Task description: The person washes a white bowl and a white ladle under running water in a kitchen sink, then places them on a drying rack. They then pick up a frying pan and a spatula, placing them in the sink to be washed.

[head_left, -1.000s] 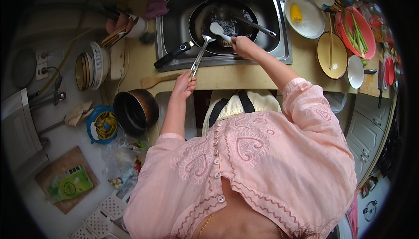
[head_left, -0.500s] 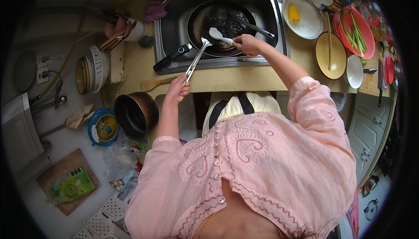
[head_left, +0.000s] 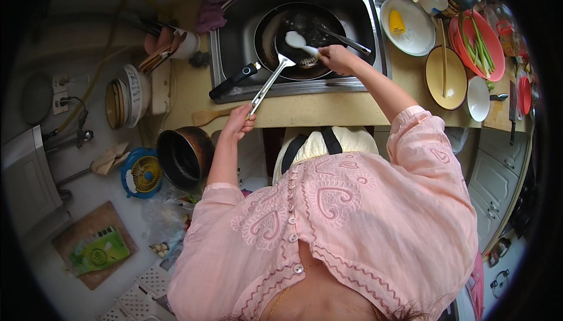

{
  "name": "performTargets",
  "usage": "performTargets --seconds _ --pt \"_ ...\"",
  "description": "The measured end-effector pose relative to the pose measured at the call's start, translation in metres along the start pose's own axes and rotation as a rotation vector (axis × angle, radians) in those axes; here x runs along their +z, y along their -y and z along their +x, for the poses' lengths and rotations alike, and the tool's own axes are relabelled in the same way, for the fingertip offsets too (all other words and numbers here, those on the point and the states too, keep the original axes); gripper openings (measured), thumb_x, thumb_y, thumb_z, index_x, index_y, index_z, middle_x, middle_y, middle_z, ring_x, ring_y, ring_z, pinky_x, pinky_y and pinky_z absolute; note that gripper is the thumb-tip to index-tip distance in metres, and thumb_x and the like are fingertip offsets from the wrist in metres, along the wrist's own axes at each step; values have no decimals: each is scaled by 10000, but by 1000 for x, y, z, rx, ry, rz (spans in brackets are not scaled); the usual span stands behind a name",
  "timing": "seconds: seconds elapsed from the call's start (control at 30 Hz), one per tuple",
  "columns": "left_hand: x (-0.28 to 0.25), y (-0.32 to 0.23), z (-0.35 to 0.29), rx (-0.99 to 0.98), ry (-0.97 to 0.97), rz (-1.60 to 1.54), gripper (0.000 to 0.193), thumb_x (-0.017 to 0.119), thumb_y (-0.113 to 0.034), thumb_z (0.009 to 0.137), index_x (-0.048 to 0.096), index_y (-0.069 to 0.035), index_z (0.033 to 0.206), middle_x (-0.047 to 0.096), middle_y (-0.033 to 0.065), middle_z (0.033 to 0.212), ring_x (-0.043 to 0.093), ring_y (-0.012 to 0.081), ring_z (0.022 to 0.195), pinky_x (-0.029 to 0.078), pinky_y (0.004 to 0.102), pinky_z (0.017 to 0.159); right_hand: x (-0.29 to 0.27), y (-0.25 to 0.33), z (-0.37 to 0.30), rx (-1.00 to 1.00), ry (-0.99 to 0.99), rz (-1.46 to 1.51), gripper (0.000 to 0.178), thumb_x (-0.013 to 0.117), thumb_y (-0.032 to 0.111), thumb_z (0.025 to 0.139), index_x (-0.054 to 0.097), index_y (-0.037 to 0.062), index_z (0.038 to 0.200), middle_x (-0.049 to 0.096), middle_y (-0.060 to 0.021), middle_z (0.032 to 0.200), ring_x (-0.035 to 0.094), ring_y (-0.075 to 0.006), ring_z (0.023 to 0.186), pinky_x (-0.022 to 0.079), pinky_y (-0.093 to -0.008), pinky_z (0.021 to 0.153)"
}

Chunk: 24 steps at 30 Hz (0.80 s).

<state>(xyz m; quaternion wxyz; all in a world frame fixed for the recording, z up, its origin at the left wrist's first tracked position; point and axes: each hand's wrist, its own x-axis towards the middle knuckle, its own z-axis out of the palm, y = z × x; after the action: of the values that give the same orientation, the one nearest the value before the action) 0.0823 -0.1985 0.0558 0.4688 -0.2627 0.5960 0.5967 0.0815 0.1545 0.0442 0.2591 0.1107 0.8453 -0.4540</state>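
My left hand (head_left: 239, 122) grips the end of a long metal ladle (head_left: 271, 81) at the counter's front edge. The ladle slants up over the steel sink (head_left: 229, 39), and its soapy white bowl (head_left: 295, 39) hangs above a black frying pan (head_left: 305, 24) lying in the sink. My right hand (head_left: 335, 58) reaches over the pan and holds a small scrubber (head_left: 309, 61) just beside the ladle's neck. The pan's black handle (head_left: 234, 80) points toward the sink's front left corner.
Right of the sink stand a white plate (head_left: 422, 33) with a yellow piece, a yellow plate (head_left: 448, 86) with chopsticks, a red basin (head_left: 492, 66) of green stalks and a white bowl (head_left: 478, 99). A wooden spatula (head_left: 210, 115), a dark pot (head_left: 185, 156) and stacked bowls (head_left: 123, 95) are at left.
My right hand has slid a little to the right over the pan. The ladle and my left hand have barely shifted.
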Motion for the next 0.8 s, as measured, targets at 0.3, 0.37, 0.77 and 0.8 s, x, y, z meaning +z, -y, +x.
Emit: performTargets --seconds 0.3,0.37,0.77,0.8 --pt "4 -3 -4 -3 -6 52 149 451 -255 927 453 -107 906 429 2 614 273 16 408 174 155 331 8 -19 41 66 -14 -95 242 496 172 805 627 72 982 621 -139 709 601 -243 555 491 -343 512" --pt "7 3 -7 -7 -13 41 151 452 -256 926 451 -107 901 429 1 610 274 16 406 173 156 329 4 -8 29 28 -68 7 237 477 173 824 625 69 978 583 -123 629 567 -225 477 464 -333 434" --pt "5 8 -3 64 -61 71 163 444 -261 925 458 -99 919 434 7 607 275 23 401 181 164 331 21 -45 42 28 -221 -293 214 493 118 767 654 20 869 631 -202 857 621 -351 743 506 -409 652" --pt "6 7 -1 68 -54 86 153 444 -258 927 454 -106 909 435 3 605 274 21 402 177 163 331 22 -49 41 32 -204 -303 218 496 123 775 651 30 898 634 -195 828 626 -335 705 507 -400 622"
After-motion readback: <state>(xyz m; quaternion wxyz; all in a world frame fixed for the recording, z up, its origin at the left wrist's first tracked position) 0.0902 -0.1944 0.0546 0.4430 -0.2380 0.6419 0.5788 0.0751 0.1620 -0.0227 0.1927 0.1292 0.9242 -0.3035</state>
